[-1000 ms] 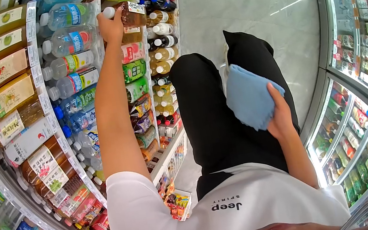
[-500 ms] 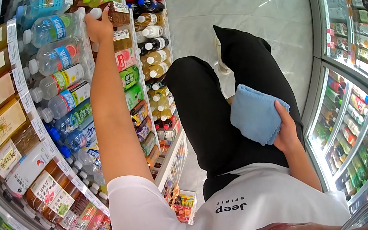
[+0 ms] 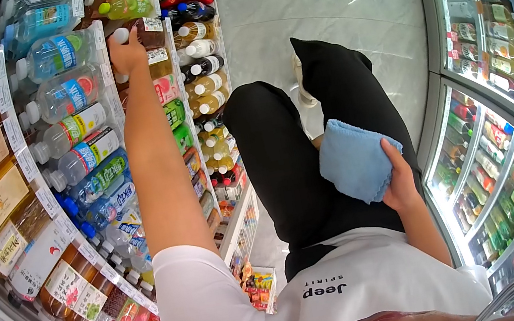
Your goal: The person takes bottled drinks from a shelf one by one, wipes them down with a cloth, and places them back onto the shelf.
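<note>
My left hand reaches out to the shelf on the left, its fingers closed around the neck of a dark brown drink bottle just below the white cap. The bottle lies in a row among other bottles, its label facing up. Over my lap, my right hand grips a folded light blue cloth by its right edge, thumb on top. Beside my left hand are a green drink bottle and clear water bottles.
Shelves of bottles with price-tag strips fill the left side. Glass-door drink coolers stand on the right. Grey tiled floor lies between. A box of small colourful packets sits low beside my left side.
The view has shifted slightly, so the shelf and my left hand appear lower and further left. Both hands keep their hold on the bottle and the cloth.
</note>
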`<state>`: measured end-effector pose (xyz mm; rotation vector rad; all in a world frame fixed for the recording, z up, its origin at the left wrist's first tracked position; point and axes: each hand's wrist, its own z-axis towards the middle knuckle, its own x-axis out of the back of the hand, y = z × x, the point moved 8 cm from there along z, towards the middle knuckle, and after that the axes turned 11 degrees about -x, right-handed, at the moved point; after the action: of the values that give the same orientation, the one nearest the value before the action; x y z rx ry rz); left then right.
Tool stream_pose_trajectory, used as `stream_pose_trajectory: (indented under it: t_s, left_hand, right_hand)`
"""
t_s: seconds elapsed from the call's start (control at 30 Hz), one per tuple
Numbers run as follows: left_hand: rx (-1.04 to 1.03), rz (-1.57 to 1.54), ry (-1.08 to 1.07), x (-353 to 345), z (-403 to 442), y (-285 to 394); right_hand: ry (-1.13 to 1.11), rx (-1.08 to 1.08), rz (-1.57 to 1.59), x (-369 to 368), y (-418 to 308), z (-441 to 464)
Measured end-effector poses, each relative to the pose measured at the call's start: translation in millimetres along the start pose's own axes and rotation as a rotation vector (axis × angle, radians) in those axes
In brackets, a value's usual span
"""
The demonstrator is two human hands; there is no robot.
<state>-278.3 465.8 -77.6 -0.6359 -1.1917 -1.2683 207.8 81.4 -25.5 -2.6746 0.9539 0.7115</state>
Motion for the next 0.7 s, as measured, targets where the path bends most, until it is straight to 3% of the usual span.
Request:
stream_pose_trajectory:
  t_s: [0.4, 0.57, 0.7]
  left_hand:
    - [0.052, 0.271, -0.148, -12, 4, -11]
    - [0.09, 0.181, -0.219, -20, 16, -27]
    - [0.017, 0.087, -0.128, -51, 35, -71]
  right_hand:
    - [0.029, -0.026, 0.06, -4, -2, -3]
    - [0.016, -0.019, 0.035, -11, -4, -1]
    - [0.029, -0.019, 0.026, -11, -4, 0]
